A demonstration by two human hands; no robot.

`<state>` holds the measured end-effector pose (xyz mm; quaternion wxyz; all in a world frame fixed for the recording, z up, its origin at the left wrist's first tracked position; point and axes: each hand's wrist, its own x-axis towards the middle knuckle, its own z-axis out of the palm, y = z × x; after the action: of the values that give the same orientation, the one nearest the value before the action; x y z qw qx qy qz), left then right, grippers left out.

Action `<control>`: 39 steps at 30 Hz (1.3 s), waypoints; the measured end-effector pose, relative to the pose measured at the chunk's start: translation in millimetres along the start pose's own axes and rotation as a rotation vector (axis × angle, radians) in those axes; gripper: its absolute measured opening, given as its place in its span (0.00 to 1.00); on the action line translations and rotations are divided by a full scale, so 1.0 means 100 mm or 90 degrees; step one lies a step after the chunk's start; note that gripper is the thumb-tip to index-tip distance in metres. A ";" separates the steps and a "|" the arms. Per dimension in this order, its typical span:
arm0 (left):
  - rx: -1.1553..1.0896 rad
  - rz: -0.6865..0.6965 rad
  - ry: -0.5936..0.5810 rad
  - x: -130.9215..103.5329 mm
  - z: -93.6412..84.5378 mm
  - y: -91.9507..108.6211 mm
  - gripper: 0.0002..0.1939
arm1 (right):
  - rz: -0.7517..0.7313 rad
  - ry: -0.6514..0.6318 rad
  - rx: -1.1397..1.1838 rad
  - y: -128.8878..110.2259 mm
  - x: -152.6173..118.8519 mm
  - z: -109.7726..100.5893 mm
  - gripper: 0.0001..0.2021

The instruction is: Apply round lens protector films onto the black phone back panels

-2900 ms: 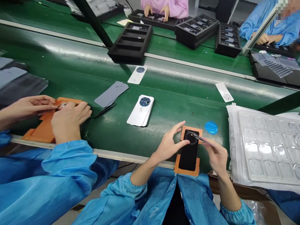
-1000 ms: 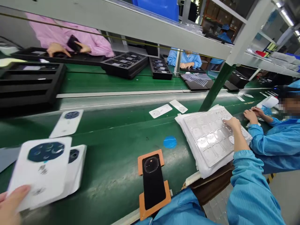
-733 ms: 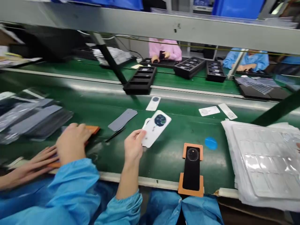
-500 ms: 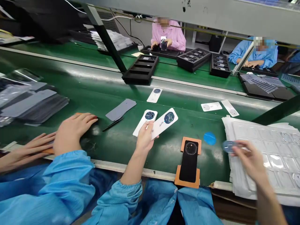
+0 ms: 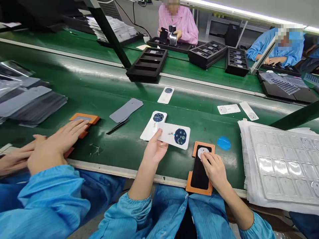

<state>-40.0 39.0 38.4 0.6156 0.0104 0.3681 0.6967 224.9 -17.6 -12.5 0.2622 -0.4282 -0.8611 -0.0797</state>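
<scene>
My left hand [image 5: 156, 149] pinches the end of a white card [image 5: 166, 132] that carries a dark blue round camera-shaped sticker [image 5: 180, 136]. Partly beneath that card lies a small stack of similar cards [image 5: 149, 128]. My right hand [image 5: 214, 167] has its fingertips closed on a pale round disc [image 5: 202, 152] at the camera area of a black phone back [image 5: 199, 174]. The phone back rests in an orange fixture [image 5: 208, 191] at the bench's near edge. Right of the fixture is a blue round film [image 5: 223, 143] on the green surface.
At right stands a clear plastic tray [image 5: 281, 156] on white sheets. Tweezers [image 5: 118, 126] and grey sheets [image 5: 126, 110] lie left of the cards. A co-worker's hands [image 5: 56, 142] work at another orange fixture [image 5: 93, 119]. Black trays [image 5: 149, 63] and two people are across the bench.
My right hand has moved left from the clear tray to the phone back. The card in my left hand has turned clockwise, its sticker end now lower. The co-worker's hands at left have shifted left.
</scene>
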 end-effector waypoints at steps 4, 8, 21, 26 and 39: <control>-0.048 -0.072 0.018 -0.04 0.02 -0.09 0.11 | 0.018 -0.074 -0.010 -0.04 0.03 -0.05 0.16; -0.050 -0.069 -0.010 -0.06 0.05 -0.13 0.13 | 0.037 -0.111 0.015 -0.02 0.05 -0.07 0.15; 0.167 0.063 -0.075 -0.21 0.24 -0.30 0.18 | 0.344 -0.083 0.571 0.16 0.40 -0.40 0.16; 0.354 0.091 -0.169 -0.39 0.38 -0.56 0.17 | 0.421 -0.134 0.698 0.08 0.59 -0.40 0.13; 0.484 0.042 -0.235 -0.47 0.31 -0.80 0.13 | 0.327 -0.084 0.596 0.06 0.55 -0.37 0.14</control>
<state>54.2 11.4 39.8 0.6008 0.3734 0.4820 0.5169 216.5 10.8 47.3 0.3817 -0.4666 -0.6865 0.4067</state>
